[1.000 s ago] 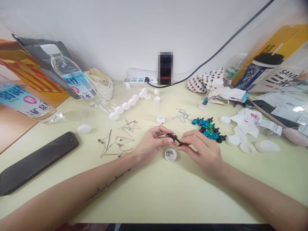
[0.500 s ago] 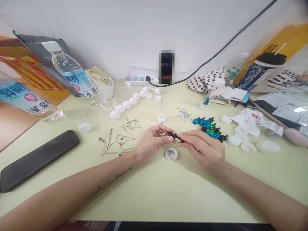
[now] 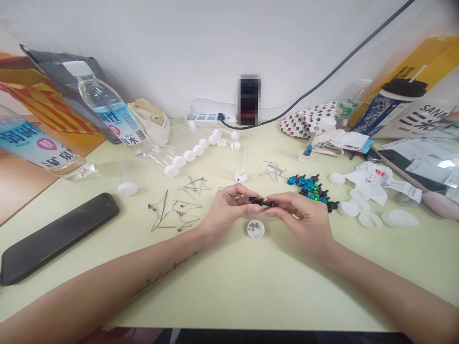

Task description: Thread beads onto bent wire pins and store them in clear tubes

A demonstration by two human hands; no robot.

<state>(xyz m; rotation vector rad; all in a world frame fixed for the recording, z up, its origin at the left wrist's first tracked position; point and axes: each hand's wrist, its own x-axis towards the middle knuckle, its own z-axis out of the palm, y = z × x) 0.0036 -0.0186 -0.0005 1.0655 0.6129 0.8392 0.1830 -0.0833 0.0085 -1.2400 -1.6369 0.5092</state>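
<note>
Hands at centre, raised just above the table. The left hand (image 3: 227,209) and the right hand (image 3: 304,215) face each other, fingers curled and not spread, each pinching one end of a small black plastic part (image 3: 261,202) between thumb and fingertips; the part lies roughly level, and the two hands almost meet around it.

Directly below the gap between the hands, a white bottle cap (image 3: 255,229) lies open side up, holding a few small metal pieces (image 3: 254,225). Beyond the right hand, a heap of blue, green and black knobbed beads (image 3: 311,188) sits on the table; to its left lies a small pile of bent metal pins (image 3: 272,171). Beyond the left hand, longer wire pins with small beads (image 3: 175,209) lie in a loose tangle.

Further out — a row of white plastic caps (image 3: 190,155) runs toward a power strip (image 3: 210,117) at the wall, and white discs (image 3: 399,218) and crumpled receipts (image 3: 369,177) lie at far right. A dark smartphone (image 3: 59,238) lies at far left, near two clear water bottles (image 3: 111,111) (image 3: 36,143) on their sides. All of this rests on a pale yellow-green table (image 3: 229,291).
</note>
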